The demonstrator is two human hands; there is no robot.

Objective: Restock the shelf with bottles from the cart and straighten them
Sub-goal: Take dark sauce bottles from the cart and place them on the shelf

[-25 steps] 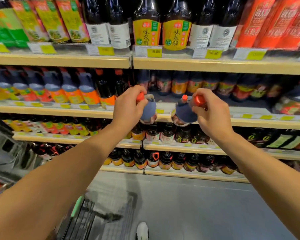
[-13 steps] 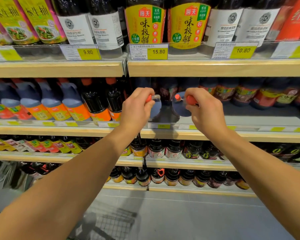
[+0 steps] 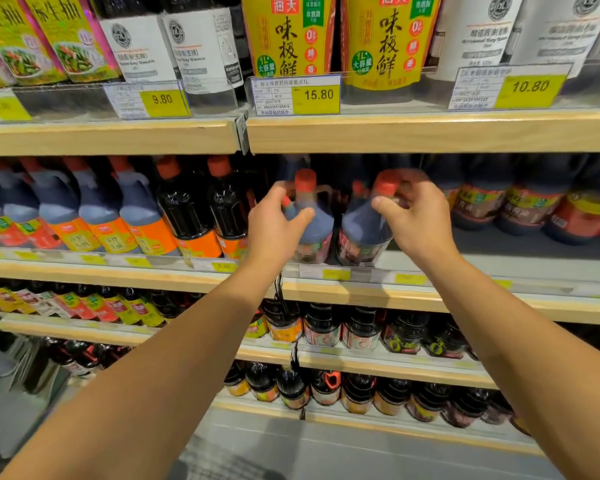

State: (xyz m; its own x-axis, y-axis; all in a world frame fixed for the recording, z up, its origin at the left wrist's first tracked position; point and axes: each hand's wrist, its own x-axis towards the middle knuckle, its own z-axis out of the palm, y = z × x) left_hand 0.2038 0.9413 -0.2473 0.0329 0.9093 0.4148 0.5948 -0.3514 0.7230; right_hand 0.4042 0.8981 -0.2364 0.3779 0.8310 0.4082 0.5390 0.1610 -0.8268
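Two dark sauce bottles with red caps and blue-grey shoulders stand side by side at the front of the second shelf (image 3: 413, 301). My left hand (image 3: 274, 221) grips the left bottle (image 3: 314, 233) at its shoulder, with the thumb across the front. My right hand (image 3: 414, 216) curls its fingers round the neck and cap of the right bottle (image 3: 361, 226). Both bottles look upright, and their lower labels sit behind the shelf's clear rail. The cap of the right bottle is blurred and partly hidden by my fingers.
Left of my hands stand two dark bottles with orange labels (image 3: 187, 216) and a row of blue-shouldered bottles (image 3: 125, 216). More dark bottles (image 3: 482, 202) stand further back on the right. The upper shelf (image 3: 430, 133) hangs just above. Lower shelves hold small bottles.
Both hands have carried the two bottles forward from in front of the shelf and set them on the second shelf. My view has moved closer and slightly upward.
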